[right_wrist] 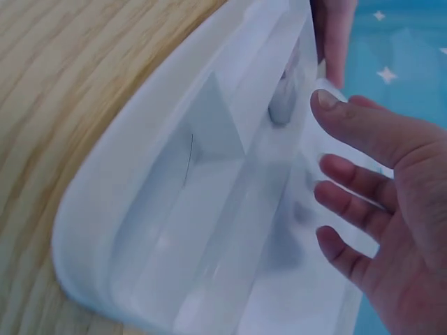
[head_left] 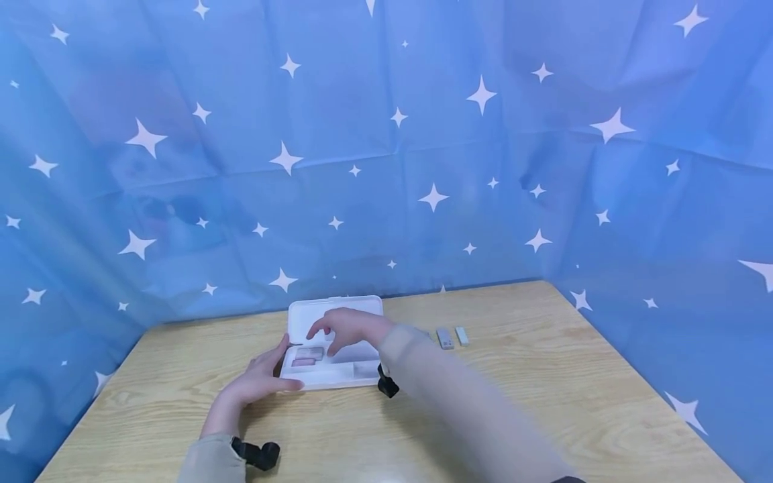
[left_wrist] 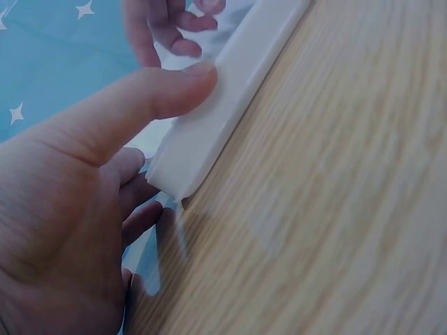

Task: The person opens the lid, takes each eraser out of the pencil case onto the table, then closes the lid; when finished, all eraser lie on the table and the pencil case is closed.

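Note:
An open white pencil case (head_left: pixel 329 382) lies on the table, its lid (head_left: pixel 302 315) tipped back toward the curtain. Inside, at the left, sit a grey block (head_left: pixel 311 352) and a pink block (head_left: pixel 303 362), which look like erasers. My left hand (head_left: pixel 264 378) grips the case's left end, thumb along the front wall and fingers round the side, as the left wrist view also shows. Above the case hovers my right hand (head_left: pixel 347 327). Its fingers are loosely bent and hold nothing in the right wrist view, where a divider (right_wrist: pixel 216 122) stands in the front compartment.
Right of the case, a grey block (head_left: pixel 445 338) and a pale block (head_left: pixel 461 336) lie on the wooden table (head_left: pixel 574 382). Another small piece is partly hidden behind the right sleeve. A blue star-patterned curtain (head_left: pixel 362 201) hangs behind the table and along its sides.

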Action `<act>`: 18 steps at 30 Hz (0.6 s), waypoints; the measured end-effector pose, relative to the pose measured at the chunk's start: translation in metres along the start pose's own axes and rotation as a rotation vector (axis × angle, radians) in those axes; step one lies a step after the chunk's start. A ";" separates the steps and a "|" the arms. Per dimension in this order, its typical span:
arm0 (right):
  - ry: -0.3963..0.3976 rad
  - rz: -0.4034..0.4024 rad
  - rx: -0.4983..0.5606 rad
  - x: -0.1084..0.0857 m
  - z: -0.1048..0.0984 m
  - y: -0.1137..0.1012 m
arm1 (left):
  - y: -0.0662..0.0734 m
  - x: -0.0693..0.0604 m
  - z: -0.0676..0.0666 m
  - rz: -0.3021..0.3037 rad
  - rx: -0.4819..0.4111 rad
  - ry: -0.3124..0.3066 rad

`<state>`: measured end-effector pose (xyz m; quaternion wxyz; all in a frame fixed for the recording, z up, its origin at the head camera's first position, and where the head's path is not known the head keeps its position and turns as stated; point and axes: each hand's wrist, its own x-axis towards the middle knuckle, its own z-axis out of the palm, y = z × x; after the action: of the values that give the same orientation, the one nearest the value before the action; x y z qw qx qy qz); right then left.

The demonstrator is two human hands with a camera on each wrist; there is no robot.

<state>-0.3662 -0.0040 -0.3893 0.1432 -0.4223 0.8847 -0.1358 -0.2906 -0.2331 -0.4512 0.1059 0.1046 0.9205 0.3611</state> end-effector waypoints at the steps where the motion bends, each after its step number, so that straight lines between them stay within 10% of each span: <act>1: -0.002 -0.002 -0.011 0.002 0.001 -0.001 | 0.000 0.000 0.000 0.004 0.002 -0.002; 18: -0.019 0.045 -0.210 0.022 0.015 -0.015 | -0.002 -0.001 0.000 0.036 0.008 0.001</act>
<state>-0.3635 -0.0320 -0.4010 0.1097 -0.4163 0.9019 -0.0352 -0.2898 -0.2349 -0.4520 0.0987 0.1215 0.9200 0.3592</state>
